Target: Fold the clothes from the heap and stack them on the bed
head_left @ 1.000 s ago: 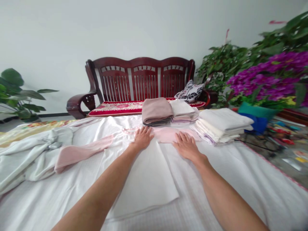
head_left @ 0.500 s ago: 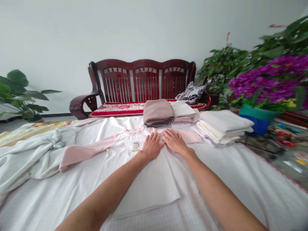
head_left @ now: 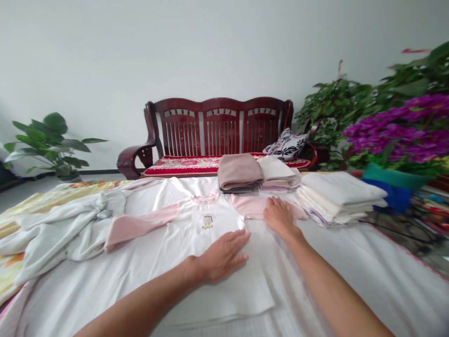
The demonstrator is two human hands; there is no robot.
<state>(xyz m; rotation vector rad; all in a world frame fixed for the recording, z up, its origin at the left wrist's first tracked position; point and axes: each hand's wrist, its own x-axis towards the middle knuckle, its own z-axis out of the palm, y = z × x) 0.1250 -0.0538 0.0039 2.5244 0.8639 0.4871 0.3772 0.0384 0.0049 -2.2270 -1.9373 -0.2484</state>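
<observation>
A white long-sleeved shirt [head_left: 196, 238] with pink sleeves, a pink collar and a small printed figure on the chest lies spread on a white sheet [head_left: 115, 281]. My left hand [head_left: 224, 255] rests flat on the body of the shirt, below the print, fingers extended and pointing right. My right hand [head_left: 278, 215] lies on the pink sleeve [head_left: 250, 206] at the right, fingers stretched forward. Neither hand grips the cloth. The other pink sleeve [head_left: 140, 224] reaches out to the left, slightly bent.
Folded clothes stand in stacks behind the shirt: a mauve-topped pile [head_left: 240, 171], a white pile [head_left: 277, 173] and a cream pile [head_left: 340, 196]. A crumpled pale garment [head_left: 73, 224] lies at left. Beyond are a wooden bench [head_left: 217, 126], plants and purple flowers [head_left: 396, 124].
My left hand has slid down the shirt toward me, and my right hand has moved right along the sleeve. The hands are farther apart. The view has shifted slightly left and up.
</observation>
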